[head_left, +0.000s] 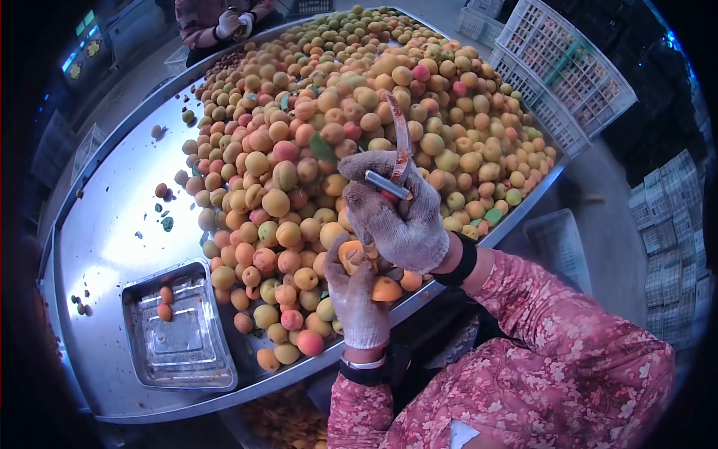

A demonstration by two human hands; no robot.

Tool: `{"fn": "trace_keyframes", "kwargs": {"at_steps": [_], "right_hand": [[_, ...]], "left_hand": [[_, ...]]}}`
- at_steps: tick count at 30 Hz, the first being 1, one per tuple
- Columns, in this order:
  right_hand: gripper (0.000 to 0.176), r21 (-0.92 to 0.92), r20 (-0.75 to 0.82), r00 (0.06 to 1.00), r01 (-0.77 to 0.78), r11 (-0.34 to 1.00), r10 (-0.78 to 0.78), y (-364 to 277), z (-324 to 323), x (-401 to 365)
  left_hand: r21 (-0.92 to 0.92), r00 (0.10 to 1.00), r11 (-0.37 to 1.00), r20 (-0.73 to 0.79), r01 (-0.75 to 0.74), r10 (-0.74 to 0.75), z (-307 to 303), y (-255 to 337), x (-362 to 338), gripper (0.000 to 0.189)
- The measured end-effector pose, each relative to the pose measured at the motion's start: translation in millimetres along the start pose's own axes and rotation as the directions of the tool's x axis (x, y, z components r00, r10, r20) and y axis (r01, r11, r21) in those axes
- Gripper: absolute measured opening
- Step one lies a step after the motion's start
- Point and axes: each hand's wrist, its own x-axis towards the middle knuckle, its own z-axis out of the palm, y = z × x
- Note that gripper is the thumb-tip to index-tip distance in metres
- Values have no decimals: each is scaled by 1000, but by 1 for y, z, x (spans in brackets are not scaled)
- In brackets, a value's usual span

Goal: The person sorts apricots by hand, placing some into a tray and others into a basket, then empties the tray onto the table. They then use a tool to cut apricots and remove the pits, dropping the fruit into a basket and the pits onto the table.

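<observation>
My left hand [360, 310], in a soiled pale knit glove, is closed around a cut apricot [349, 254] at the near edge of the fruit heap. An orange apricot half [386, 289] shows at the side of that hand. Just above it my right hand [410, 228], gloved too, is closed on a small knife [402, 142]. The curved, stained blade points up and away, and a metal handle part crosses the fingers. Right beyond both hands spreads the big heap of apricots [288, 198], yellow, orange and reddish, with some green leaves.
A metal tray [176, 352] with two small brown pieces stands at the table's left front. The metal table [97, 217] has a raised rim. White crates [561, 67] stand at the far right. At the far side are another person's gloved hands [233, 25].
</observation>
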Motion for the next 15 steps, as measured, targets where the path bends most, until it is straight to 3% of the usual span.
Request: {"fn": "trace_keyframes", "kwargs": {"at_steps": [3, 5, 7, 9, 10, 11, 14, 15], "right_hand": [[29, -138, 2, 992, 124, 983, -125, 5, 2, 0], [27, -374, 101, 897, 435, 819, -431, 8, 2, 0], [28, -386, 88, 910, 407, 828, -406, 10, 4, -7], [27, -136, -49, 995, 76, 988, -83, 14, 7, -14], [24, -80, -100, 995, -12, 997, 4, 15, 8, -13], [24, -81, -100, 995, -11, 997, 3, 16, 8, -12], [14, 273, -267, 937, -150, 950, 224, 18, 8, -3], [14, 271, -272, 936, -147, 951, 222, 19, 6, -3]], "left_hand": [[150, 996, 985, -27, -83, 89, -6, -8, 0, 48], [260, 988, 956, -35, -136, 150, -2, -10, 0, 47], [371, 977, 912, -41, -178, 208, -2, -13, -1, 46], [498, 955, 835, -46, -234, 294, -6, -18, -2, 45], [498, 955, 835, -45, -232, 292, -6, -17, -3, 45], [552, 959, 805, -35, -217, 282, -4, -15, -4, 43], [608, 963, 765, -5, -211, 270, -1, -10, -6, 43], [611, 963, 761, 13, -219, 267, -1, -10, -7, 43]]}}
